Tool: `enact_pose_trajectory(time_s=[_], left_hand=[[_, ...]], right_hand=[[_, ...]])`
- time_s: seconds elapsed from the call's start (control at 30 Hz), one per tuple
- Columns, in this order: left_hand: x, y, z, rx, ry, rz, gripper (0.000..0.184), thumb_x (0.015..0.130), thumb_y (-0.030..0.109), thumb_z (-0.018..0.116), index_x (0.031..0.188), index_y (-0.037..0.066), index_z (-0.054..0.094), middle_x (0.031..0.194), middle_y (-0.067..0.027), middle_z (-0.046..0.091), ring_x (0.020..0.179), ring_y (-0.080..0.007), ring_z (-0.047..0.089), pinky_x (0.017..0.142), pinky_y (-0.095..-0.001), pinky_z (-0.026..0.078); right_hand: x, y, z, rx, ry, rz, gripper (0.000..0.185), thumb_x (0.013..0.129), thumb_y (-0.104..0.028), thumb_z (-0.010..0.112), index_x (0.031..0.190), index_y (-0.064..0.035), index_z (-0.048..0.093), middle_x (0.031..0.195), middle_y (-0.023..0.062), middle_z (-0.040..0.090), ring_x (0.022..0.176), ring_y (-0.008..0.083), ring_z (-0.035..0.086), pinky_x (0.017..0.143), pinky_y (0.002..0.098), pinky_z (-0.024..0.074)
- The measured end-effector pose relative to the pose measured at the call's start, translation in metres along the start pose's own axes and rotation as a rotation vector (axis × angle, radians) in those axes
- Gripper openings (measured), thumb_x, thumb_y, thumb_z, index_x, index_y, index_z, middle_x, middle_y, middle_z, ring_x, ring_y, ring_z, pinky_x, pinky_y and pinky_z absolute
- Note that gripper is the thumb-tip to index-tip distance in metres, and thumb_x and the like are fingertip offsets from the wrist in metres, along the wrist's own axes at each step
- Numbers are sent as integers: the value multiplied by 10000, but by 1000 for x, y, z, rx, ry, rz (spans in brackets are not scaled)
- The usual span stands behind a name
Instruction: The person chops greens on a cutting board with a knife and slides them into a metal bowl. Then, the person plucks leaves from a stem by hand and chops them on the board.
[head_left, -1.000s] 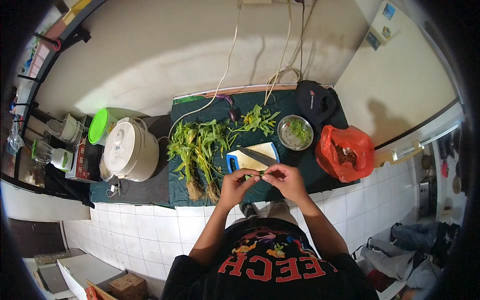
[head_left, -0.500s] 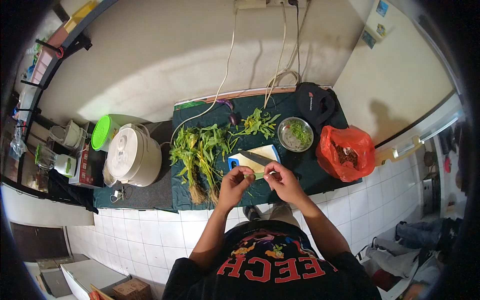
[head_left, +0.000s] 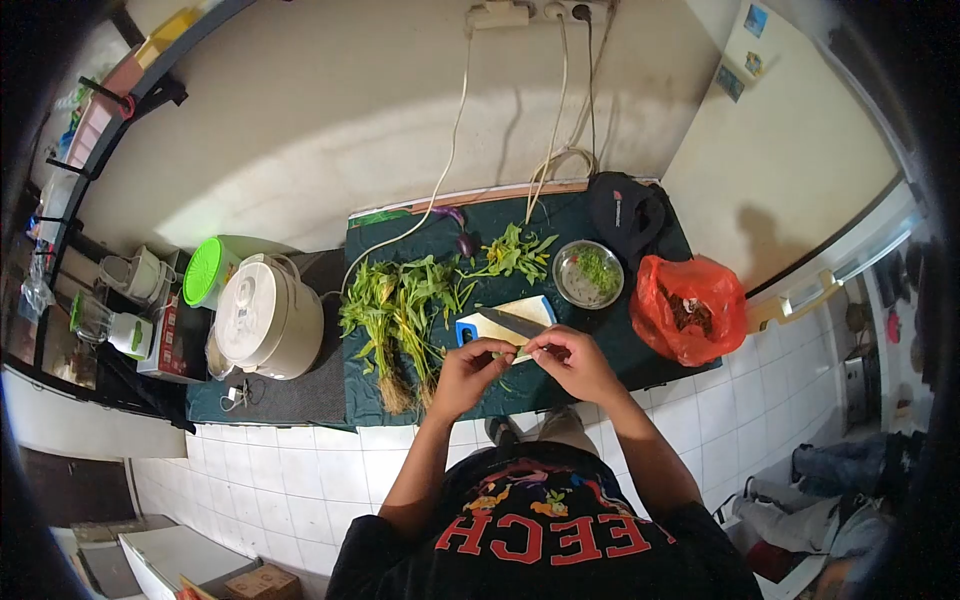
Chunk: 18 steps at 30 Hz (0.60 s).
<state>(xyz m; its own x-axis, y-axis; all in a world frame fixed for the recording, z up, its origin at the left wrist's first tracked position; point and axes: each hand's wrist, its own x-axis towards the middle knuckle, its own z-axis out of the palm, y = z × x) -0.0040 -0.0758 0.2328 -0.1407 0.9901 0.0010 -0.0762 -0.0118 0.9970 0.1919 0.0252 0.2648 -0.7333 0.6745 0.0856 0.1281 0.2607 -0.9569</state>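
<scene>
Both hands are raised over the near edge of the table (head_left: 600, 345), their fingertips brought close together. The left hand (head_left: 470, 376) pinches a small green piece (head_left: 519, 352) between thumb and forefinger, and the right hand (head_left: 572, 362) pinches it from the other side, its other fingers curled in. The green piece is largely covered by the fingertips, so its shape is hard to tell.

Just beyond the hands, a white board (head_left: 527, 309) with blue ends lies on the dark green cloth. A knife (head_left: 512, 321) lies slantwise across it, blade tip toward the upper left; its handle end is hidden by the right hand, and whether the two touch cannot be told.

Left of the board lie leafy bunches (head_left: 412, 300), roots toward the near edge. Beyond the board are loose leaves (head_left: 517, 254), with an eggplant (head_left: 466, 243) beside them. To the right, a metal bowl (head_left: 573, 288) holds cut greens (head_left: 600, 270) and some reddish bits. A black cap (head_left: 625, 215) lies behind the bowl, and an open red bag (head_left: 662, 325) with brownish contents stands to its right. Well to the left are a white cooker (head_left: 268, 318) and a container (head_left: 208, 272) with a green lid.
</scene>
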Motion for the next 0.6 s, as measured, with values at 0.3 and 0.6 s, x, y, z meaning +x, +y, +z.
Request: enact_pose_trajectory(time_s=[0.3,0.6], left_hand=[[30,-88,-20,324,4,-111,217,860,98,737,1059,15,721,897,-73,737,788,-136,681,712,-285,534],[57,-193,-21,824,34,-54,188,811,169,685,964,85,752,921,-193,705,854,-377,683,752,-437,546]], right_hand=[[13,116,28,-100,12,189,230,829,-115,746,1049,-57,714,817,56,701,682,109,624,643,275,498],[29,221,65,-355,24,261,192,815,-155,713,991,-78,705,890,132,718,865,318,696,752,410,546]])
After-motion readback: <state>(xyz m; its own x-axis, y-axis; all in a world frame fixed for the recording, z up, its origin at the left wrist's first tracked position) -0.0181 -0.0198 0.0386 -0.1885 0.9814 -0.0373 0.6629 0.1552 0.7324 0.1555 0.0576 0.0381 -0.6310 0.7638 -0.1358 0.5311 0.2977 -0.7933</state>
